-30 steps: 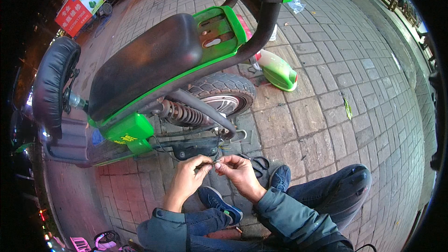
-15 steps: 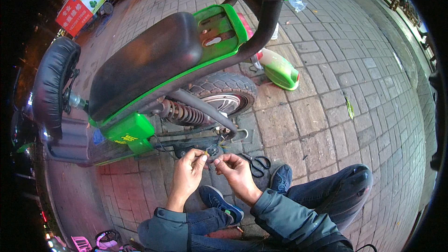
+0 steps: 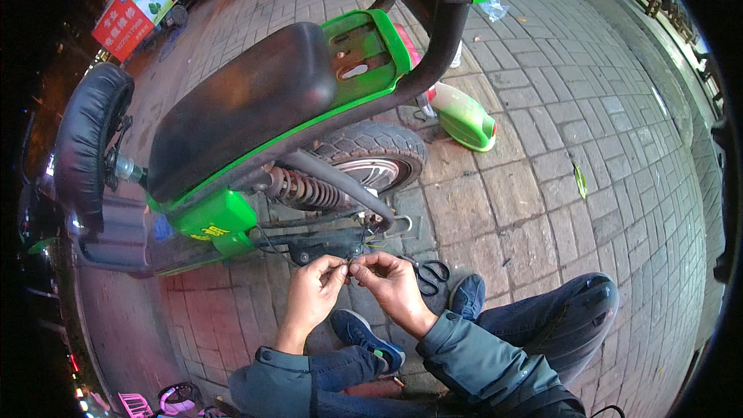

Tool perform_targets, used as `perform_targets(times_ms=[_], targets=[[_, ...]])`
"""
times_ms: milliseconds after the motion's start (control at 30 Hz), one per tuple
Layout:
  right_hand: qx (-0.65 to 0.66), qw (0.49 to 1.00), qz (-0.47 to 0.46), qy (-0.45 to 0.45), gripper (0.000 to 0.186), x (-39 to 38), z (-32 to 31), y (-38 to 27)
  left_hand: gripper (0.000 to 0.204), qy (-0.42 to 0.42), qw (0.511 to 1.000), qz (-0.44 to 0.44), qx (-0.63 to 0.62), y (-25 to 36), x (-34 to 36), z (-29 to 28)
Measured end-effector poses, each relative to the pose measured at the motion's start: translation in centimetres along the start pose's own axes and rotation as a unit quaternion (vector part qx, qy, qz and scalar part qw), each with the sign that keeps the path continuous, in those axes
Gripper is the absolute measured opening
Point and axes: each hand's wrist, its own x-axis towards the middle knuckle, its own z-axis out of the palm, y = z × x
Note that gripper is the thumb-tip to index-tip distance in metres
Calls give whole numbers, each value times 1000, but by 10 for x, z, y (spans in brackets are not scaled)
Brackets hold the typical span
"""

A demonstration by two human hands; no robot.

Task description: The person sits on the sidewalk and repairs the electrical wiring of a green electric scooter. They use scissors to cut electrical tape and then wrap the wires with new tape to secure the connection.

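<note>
My left hand and my right hand meet just below the rear wheel of a green and black electric scooter. Both are closed in a pinch, fingertips nearly touching, on thin wires. A bundle of thin wires spreads just beyond the fingers, near the lower end of a black frame tube. The exact wire ends are mostly covered by my fingertips. Black-handled scissors lie on the paving right beside my right hand.
The rear tyre and a coil spring sit above my hands. A green and white shell-like part rests on the bricks behind the wheel. My blue shoes flank the work. A red sign stands far left.
My right hand has shifted slightly left and up, bringing its fingertips against those of my left hand. The wires between them are now more covered. The scooter stays in place.
</note>
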Motion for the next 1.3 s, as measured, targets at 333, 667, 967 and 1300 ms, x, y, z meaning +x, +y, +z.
perform_targets(times_ms=[333, 667, 967, 1300], targets=[[3, 998, -42, 40, 15, -9, 2, 20, 11, -29, 999, -16, -14, -1, 1, -3], [177, 982, 47, 42, 19, -5, -3, 23, 16, -62, 998, -1, -30, -1, 1, -7], [87, 995, -46, 26, 13, -5, -1, 25, 14, -52, 998, -14, -39, 1, 1, -7], [-367, 868, -333, -44, 16, -27, 5, 13, 10, 24, 997, -48, -51, -11, 4, 4]])
